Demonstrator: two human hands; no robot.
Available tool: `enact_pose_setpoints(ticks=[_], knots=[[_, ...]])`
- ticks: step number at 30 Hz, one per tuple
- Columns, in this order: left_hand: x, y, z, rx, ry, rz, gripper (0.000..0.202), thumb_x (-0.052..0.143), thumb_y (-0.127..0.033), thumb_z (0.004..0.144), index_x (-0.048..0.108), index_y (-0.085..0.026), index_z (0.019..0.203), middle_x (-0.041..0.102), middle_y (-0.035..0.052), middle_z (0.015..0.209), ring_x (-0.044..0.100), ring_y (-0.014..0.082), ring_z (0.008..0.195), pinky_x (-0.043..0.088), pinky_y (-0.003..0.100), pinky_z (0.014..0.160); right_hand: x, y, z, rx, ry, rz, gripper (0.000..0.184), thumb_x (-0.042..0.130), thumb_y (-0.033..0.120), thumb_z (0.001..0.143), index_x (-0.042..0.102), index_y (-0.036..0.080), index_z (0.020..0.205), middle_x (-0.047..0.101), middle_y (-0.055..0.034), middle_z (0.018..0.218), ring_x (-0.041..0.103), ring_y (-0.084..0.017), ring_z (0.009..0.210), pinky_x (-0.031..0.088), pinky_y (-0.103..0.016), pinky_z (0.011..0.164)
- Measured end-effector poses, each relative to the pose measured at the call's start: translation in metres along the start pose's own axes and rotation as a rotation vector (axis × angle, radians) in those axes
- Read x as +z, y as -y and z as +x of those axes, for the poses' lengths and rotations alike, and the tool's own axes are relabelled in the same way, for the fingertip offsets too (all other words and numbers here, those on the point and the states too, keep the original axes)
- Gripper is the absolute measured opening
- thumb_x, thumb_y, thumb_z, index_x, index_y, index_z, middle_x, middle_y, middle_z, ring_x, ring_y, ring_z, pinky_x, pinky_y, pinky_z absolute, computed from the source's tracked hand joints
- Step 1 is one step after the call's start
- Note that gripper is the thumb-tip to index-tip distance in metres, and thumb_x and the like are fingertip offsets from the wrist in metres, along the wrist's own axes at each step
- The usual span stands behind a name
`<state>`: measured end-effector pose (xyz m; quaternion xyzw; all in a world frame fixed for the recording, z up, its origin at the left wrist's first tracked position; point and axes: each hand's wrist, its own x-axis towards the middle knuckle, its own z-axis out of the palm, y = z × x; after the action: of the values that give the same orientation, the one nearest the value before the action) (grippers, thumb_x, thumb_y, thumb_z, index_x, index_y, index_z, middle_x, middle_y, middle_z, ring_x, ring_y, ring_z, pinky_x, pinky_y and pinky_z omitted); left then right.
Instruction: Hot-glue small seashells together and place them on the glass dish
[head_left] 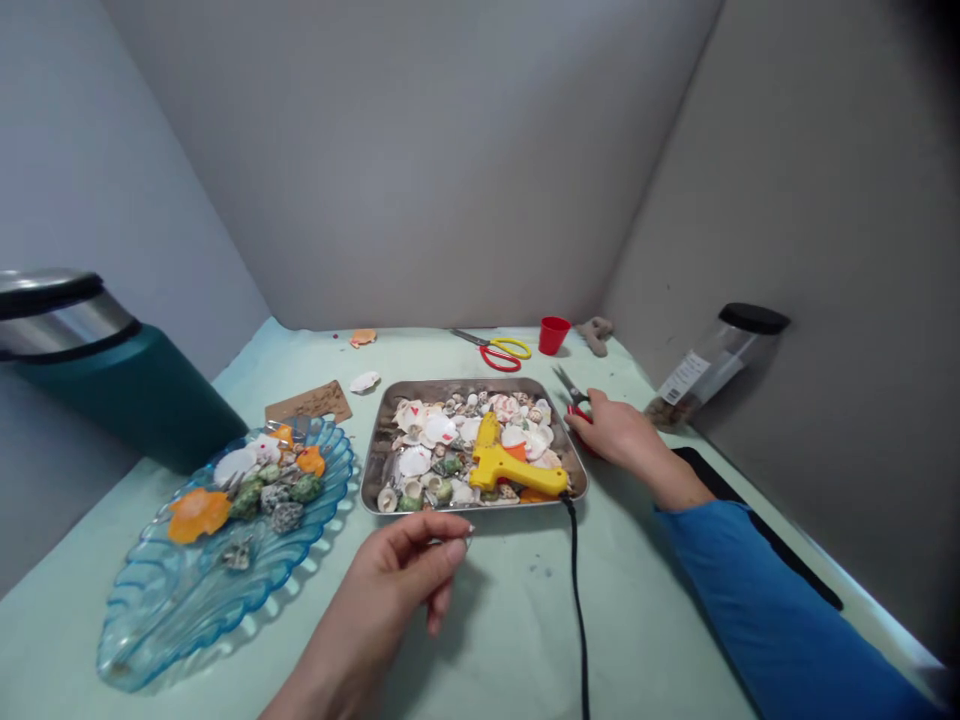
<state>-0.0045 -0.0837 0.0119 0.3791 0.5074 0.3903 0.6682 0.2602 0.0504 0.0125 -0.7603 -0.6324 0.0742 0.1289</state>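
Note:
My left hand [416, 570] is in front of the metal tray, thumb and forefinger pressed together. A tiny pale bit shows at the fingertips, too small to name. To the right of the tray, my right hand [622, 430] is closed around the red handles of a pair of scissors [571, 388], whose blades point away to the far left. The metal tray [474, 508] holds many seashells [439, 430]. A yellow hot glue gun [510, 466] lies across them, its nozzle pointing away from me.
At left are a blue glass leaf-shaped dish [187, 590] with shells and a teal bottle [142, 390]. Behind the tray lie red-and-yellow scissors [504, 352], a red cup [553, 335] and a loose shell [365, 382]. A black-lidded jar [705, 370] stands right. A black cord [577, 600] runs toward me.

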Motion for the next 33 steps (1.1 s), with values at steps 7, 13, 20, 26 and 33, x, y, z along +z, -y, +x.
enact_pose_setpoints(ticks=[7,13,20,26,33], knots=[[0.008,-0.028,0.014,-0.002,0.051,-0.311,0.027,0.074,-0.025,0.067,0.061,-0.012,0.087,0.048,-0.0062,0.044,0.033,0.0025,0.034,0.025,0.013,0.034,-0.042,0.042,-0.035,-0.339,0.013,0.124,0.028,0.044,0.041,0.089,0.065,0.025,0.100,0.070,-0.0029,0.089,0.063,-0.018,0.082,0.043,-0.025,0.068],[0.024,-0.049,0.030,0.154,-0.040,-0.174,0.028,0.073,-0.028,0.068,0.056,-0.015,0.085,0.047,-0.0081,0.042,0.036,0.0037,0.035,0.030,0.014,0.035,-0.060,0.085,-0.065,-0.662,0.248,0.511,0.032,0.048,0.037,0.088,0.066,0.018,0.071,0.058,0.0022,0.060,0.049,-0.010,0.056,0.033,-0.022,0.051],[0.030,-0.057,0.039,0.354,-0.181,0.045,0.030,0.072,-0.030,0.066,0.055,-0.016,0.086,0.048,-0.0099,0.049,0.040,0.0042,0.036,0.033,0.015,0.036,-0.051,0.092,-0.055,-0.570,0.298,0.692,0.018,0.054,0.026,0.081,0.064,0.017,0.069,0.055,0.0035,0.059,0.046,-0.010,0.056,0.032,-0.021,0.051],[0.021,-0.050,0.045,0.305,-0.155,0.130,0.026,0.067,-0.034,0.071,0.058,-0.014,0.086,0.051,-0.0067,0.045,0.044,0.0060,0.039,0.035,0.016,0.041,-0.044,0.092,-0.048,-0.436,0.494,0.994,0.013,0.055,0.023,0.079,0.063,0.016,0.072,0.049,0.0049,0.052,0.041,-0.008,0.046,0.030,-0.019,0.043],[0.014,-0.041,0.051,0.402,-0.243,0.162,0.024,0.068,-0.035,0.070,0.062,-0.015,0.083,0.055,-0.0037,0.058,0.046,0.0068,0.043,0.037,0.018,0.041,-0.028,0.091,-0.042,-0.410,0.520,0.942,0.019,0.055,0.028,0.080,0.062,0.016,0.067,0.056,0.0022,0.058,0.045,-0.008,0.049,0.034,-0.019,0.046]])
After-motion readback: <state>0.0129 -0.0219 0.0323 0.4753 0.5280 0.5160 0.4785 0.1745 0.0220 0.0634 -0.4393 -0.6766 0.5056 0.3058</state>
